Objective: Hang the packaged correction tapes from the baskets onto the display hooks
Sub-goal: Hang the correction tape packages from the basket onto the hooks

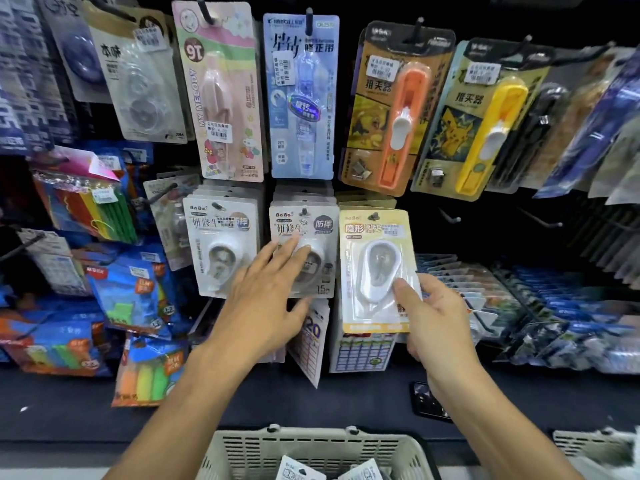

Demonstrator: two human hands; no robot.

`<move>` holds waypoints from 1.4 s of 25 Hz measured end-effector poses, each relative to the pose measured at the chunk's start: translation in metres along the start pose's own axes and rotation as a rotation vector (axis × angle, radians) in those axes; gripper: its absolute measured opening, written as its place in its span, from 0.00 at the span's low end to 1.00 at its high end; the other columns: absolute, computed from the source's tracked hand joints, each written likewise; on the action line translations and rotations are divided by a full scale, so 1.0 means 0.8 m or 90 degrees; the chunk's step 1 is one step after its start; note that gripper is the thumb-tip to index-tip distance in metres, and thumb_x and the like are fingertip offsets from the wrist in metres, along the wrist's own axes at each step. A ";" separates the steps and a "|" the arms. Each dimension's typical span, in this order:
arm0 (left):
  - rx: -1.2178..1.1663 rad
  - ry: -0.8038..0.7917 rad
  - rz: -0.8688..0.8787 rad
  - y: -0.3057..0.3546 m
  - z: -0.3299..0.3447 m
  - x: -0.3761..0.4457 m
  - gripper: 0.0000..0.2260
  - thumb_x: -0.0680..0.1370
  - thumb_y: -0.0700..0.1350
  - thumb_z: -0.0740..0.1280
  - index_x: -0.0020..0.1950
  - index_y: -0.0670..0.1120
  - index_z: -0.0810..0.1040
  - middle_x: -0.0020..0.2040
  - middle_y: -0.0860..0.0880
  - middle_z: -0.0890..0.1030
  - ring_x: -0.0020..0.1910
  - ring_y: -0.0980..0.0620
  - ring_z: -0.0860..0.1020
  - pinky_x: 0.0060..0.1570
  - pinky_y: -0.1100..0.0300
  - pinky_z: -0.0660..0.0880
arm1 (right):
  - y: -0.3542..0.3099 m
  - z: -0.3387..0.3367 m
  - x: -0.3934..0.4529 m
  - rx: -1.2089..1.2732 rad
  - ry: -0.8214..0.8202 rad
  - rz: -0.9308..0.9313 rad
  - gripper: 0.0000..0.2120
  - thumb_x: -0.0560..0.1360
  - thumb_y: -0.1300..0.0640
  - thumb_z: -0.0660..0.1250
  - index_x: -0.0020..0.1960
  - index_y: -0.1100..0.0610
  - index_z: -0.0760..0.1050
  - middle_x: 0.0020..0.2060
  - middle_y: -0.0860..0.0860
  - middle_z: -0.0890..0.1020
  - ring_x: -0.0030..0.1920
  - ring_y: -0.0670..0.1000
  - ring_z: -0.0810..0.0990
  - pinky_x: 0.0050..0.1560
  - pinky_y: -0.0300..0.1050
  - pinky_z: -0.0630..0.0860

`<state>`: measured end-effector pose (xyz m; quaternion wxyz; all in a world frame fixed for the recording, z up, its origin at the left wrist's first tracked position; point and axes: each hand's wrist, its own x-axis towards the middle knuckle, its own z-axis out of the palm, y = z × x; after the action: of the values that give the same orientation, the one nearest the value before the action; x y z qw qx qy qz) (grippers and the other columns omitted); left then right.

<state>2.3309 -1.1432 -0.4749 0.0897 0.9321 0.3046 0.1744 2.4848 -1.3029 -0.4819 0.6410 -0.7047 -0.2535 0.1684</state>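
Sitting at bottom centre: basket (pixel 242 448) holding more packs (pixel 299 471). Gripping yellow pack (pixel 375 268) at centre right, thumb on blister: right hand (pixel 438 317), hole seemingly on hook (pixel 373 215). Resting open and flat on middle pack (pixel 304 251), holding nothing: left hand (pixel 266 292). Likely finishing hanging; next, releasing and fetching another. Reading "BaBo", "15m", "MY MELODY".

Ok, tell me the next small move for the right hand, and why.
Probably push the yellow pack further back on its hook, then let go. The right hand grips its lower right corner, and the hook already shows through the hole at the top. The left hand lies flat on the white pack beside it.
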 end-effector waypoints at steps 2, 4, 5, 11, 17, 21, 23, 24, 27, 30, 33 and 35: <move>-0.001 -0.008 -0.002 0.001 0.004 -0.001 0.36 0.82 0.57 0.63 0.84 0.57 0.45 0.84 0.58 0.43 0.83 0.55 0.43 0.82 0.47 0.48 | 0.004 -0.001 0.010 -0.009 0.006 0.043 0.05 0.81 0.49 0.66 0.46 0.43 0.79 0.30 0.46 0.82 0.25 0.46 0.74 0.25 0.41 0.66; -0.004 -0.009 -0.006 0.002 0.007 -0.005 0.37 0.82 0.55 0.63 0.84 0.56 0.44 0.84 0.58 0.42 0.83 0.55 0.42 0.81 0.49 0.47 | 0.007 0.005 0.019 0.056 0.000 0.101 0.02 0.80 0.56 0.68 0.51 0.51 0.76 0.29 0.48 0.82 0.23 0.47 0.76 0.23 0.42 0.72; -0.007 -0.005 -0.006 0.003 0.008 -0.007 0.37 0.82 0.55 0.63 0.84 0.56 0.44 0.84 0.59 0.42 0.83 0.55 0.42 0.81 0.50 0.47 | 0.009 0.009 0.024 0.078 -0.001 0.116 0.03 0.80 0.60 0.68 0.51 0.54 0.75 0.30 0.49 0.83 0.24 0.48 0.78 0.24 0.44 0.75; 0.017 -0.017 0.009 -0.009 0.016 -0.018 0.38 0.82 0.55 0.62 0.84 0.55 0.41 0.83 0.59 0.38 0.83 0.55 0.40 0.80 0.55 0.42 | 0.027 0.036 0.080 -0.159 0.060 0.022 0.07 0.80 0.54 0.67 0.45 0.55 0.78 0.32 0.53 0.84 0.27 0.49 0.76 0.33 0.53 0.75; -0.030 0.024 -0.019 -0.021 0.036 -0.043 0.34 0.80 0.50 0.67 0.83 0.51 0.56 0.84 0.50 0.57 0.82 0.47 0.56 0.79 0.50 0.54 | 0.068 0.051 0.085 0.026 0.034 0.187 0.17 0.78 0.63 0.69 0.61 0.53 0.66 0.43 0.54 0.80 0.33 0.49 0.80 0.29 0.44 0.79; -0.100 -0.178 -0.095 -0.032 0.124 -0.112 0.24 0.78 0.47 0.69 0.74 0.47 0.72 0.70 0.44 0.77 0.68 0.40 0.74 0.66 0.46 0.72 | 0.230 0.040 -0.049 -0.082 -0.031 0.351 0.10 0.76 0.67 0.67 0.53 0.55 0.74 0.40 0.55 0.82 0.26 0.50 0.77 0.24 0.40 0.73; -0.047 -0.373 -0.099 -0.047 0.178 -0.168 0.19 0.78 0.47 0.69 0.69 0.49 0.76 0.66 0.46 0.79 0.64 0.42 0.78 0.62 0.49 0.75 | 0.308 0.029 -0.121 -0.257 -0.136 0.416 0.07 0.76 0.65 0.68 0.49 0.55 0.76 0.43 0.55 0.81 0.33 0.54 0.78 0.32 0.43 0.73; -0.037 -0.459 -0.115 -0.057 0.203 -0.198 0.18 0.78 0.46 0.69 0.68 0.50 0.77 0.65 0.48 0.80 0.62 0.44 0.79 0.60 0.51 0.76 | 0.340 0.025 -0.151 -0.353 -0.214 0.430 0.06 0.76 0.63 0.69 0.51 0.55 0.76 0.45 0.54 0.81 0.39 0.55 0.80 0.36 0.43 0.73; -0.035 -0.589 -0.201 -0.088 0.260 -0.262 0.17 0.78 0.47 0.71 0.67 0.50 0.77 0.66 0.47 0.80 0.62 0.46 0.79 0.59 0.54 0.77 | 0.395 0.019 -0.204 -0.501 -0.364 0.404 0.17 0.76 0.56 0.71 0.63 0.56 0.75 0.53 0.53 0.83 0.52 0.54 0.82 0.50 0.44 0.77; -0.050 -0.564 -0.263 -0.098 0.292 -0.283 0.16 0.79 0.47 0.70 0.67 0.50 0.78 0.63 0.46 0.82 0.58 0.46 0.80 0.56 0.54 0.78 | 0.405 0.038 -0.215 -0.397 -0.357 0.355 0.29 0.74 0.53 0.75 0.71 0.52 0.68 0.57 0.48 0.80 0.51 0.48 0.79 0.57 0.48 0.76; -0.084 -0.455 -0.318 -0.094 0.310 -0.279 0.08 0.79 0.45 0.69 0.58 0.50 0.81 0.55 0.48 0.86 0.48 0.48 0.83 0.47 0.56 0.79 | 0.408 0.075 -0.205 -0.254 -0.352 0.361 0.37 0.71 0.56 0.78 0.75 0.49 0.63 0.60 0.46 0.79 0.50 0.48 0.82 0.54 0.47 0.79; -0.071 -0.378 -0.336 -0.094 0.315 -0.273 0.05 0.79 0.44 0.70 0.53 0.50 0.83 0.50 0.48 0.87 0.44 0.48 0.84 0.42 0.58 0.79 | 0.417 0.090 -0.197 -0.318 -0.389 0.319 0.32 0.71 0.52 0.79 0.71 0.52 0.70 0.60 0.48 0.80 0.52 0.51 0.84 0.54 0.45 0.79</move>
<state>2.2216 -1.2297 -0.7875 0.2657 0.8254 0.4846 -0.1151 2.3631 -1.3509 -0.8346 0.2871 -0.7950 -0.2853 0.4518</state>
